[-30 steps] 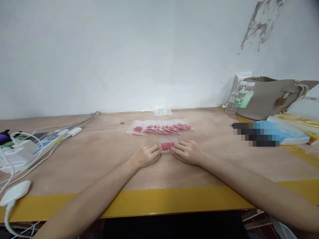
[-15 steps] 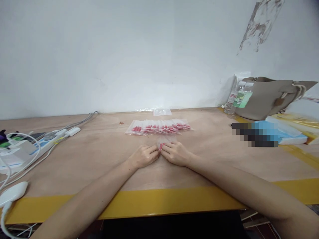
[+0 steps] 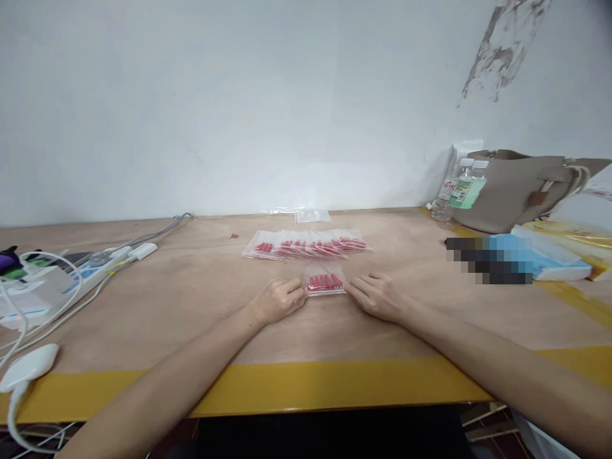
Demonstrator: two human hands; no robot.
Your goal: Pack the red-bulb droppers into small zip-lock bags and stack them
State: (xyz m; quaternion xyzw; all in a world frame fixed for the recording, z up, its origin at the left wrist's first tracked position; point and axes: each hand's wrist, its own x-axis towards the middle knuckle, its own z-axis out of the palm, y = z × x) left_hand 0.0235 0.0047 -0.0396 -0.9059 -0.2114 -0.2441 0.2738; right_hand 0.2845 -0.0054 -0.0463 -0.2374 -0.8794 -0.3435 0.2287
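A small clear zip bag (image 3: 326, 281) with several red stick-like pieces lies on the table between my hands, its zip edge towards me. My left hand (image 3: 282, 298) pinches the near left corner of the bag. At the near right corner is my right hand (image 3: 377, 296), fingers closed on the end of the zip edge. Just beyond, an overlapping row of similar filled bags (image 3: 306, 245) spreads across the table. What exactly the red pieces are is too small to tell.
Flat clear bags (image 3: 313, 216) lie by the wall. On the left are a power strip (image 3: 102, 271), cables and a white charger (image 3: 29, 368). At right stand two bottles (image 3: 466, 185), a grey handbag (image 3: 507, 197) and a blue packet (image 3: 554, 258). Yellow tape (image 3: 335, 386) covers the table's front edge.
My right hand has slid right along the bag's near edge, away from my left hand, uncovering the red pieces. My left hand stays at the left corner.
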